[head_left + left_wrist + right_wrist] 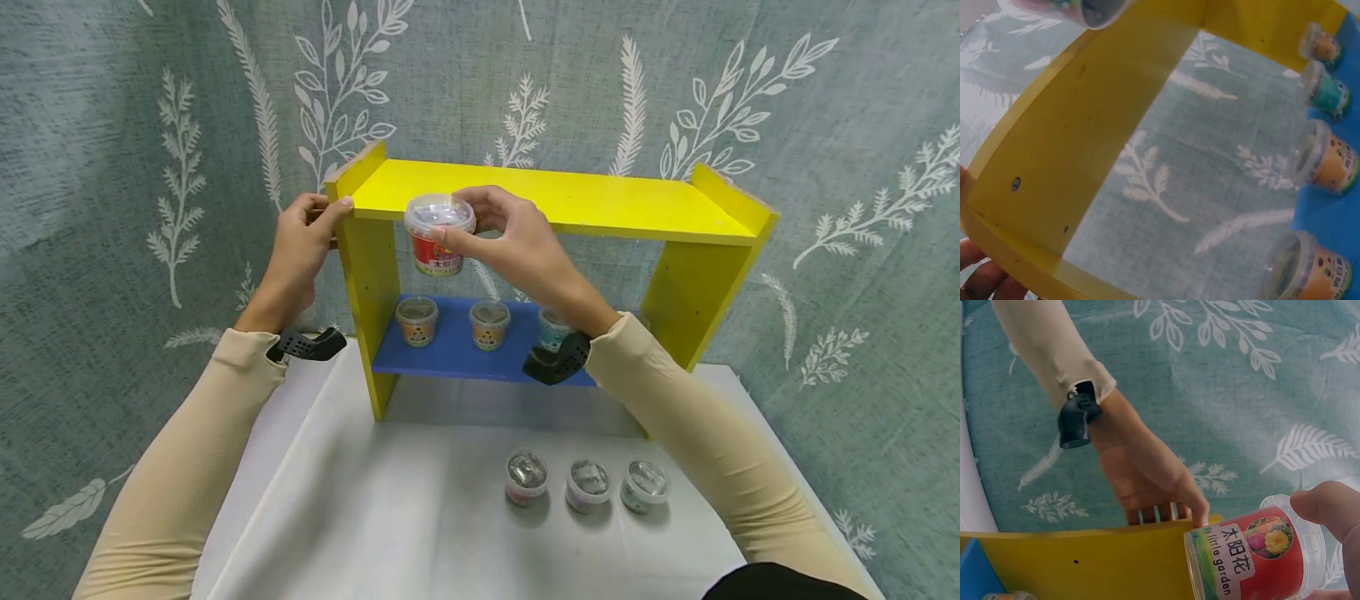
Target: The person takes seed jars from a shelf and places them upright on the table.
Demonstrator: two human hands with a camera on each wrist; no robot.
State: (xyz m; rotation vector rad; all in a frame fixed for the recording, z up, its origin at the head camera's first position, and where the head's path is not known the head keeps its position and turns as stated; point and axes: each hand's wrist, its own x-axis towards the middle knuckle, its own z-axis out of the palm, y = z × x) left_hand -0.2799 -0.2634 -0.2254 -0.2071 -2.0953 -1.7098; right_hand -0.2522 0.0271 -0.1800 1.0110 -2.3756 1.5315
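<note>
My right hand (528,242) holds a clear plastic tub with a red label (437,250) by its lid rim, thumb in front. In the head view it overlaps the front edge of the yellow top board (480,179). The right wrist view shows the tub (1275,550) tilted, with a flower picture and "My little garden" printed on it. With its thumb on the near side and fingers behind, my left hand (292,254) grips the upper left corner of the yellow shelf unit (367,283).
On the blue middle board (450,360) stand two orange-labelled tubs (417,323) and a teal one (553,333); my right forearm hides part of that row. Three more tubs (588,486) stand on the white tablecloth (390,517) in front. Patterned green fabric (465,75) hangs behind.
</note>
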